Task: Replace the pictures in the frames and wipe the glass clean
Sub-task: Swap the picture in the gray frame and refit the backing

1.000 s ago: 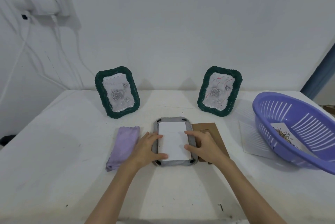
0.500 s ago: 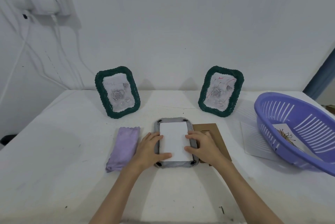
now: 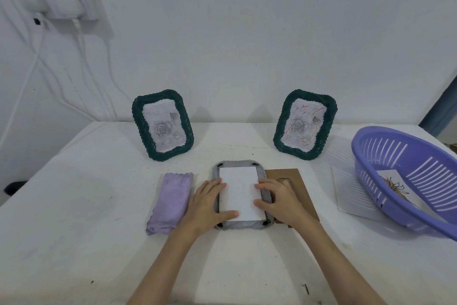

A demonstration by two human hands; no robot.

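A grey frame (image 3: 237, 164) lies face down at the table's middle with a white sheet (image 3: 238, 191) laid in its back. My left hand (image 3: 206, 202) rests on the frame's left side, fingers fairly straight and thumb pressing the sheet's lower left corner. My right hand (image 3: 278, 197) rests on the right side, fingertips touching the sheet's right edge. A brown backing board (image 3: 290, 176) lies under my right hand. A folded purple cloth (image 3: 170, 202) lies to the left. Two green frames stand at the back, one on the left (image 3: 162, 124) and one on the right (image 3: 305, 123) with red scribbles.
A purple slotted basket (image 3: 385, 156) sits at the right edge with a flower picture (image 3: 395, 186) inside. A white sheet (image 3: 351, 193) lies partly under it. Cables and a wall socket (image 3: 64, 0) are at the upper left. A small dark screw (image 3: 306, 288) lies near the front edge.
My left thumb has slid further onto the sheet's lower corner, and both hands have shifted slightly on the sheet. The frame has not moved.
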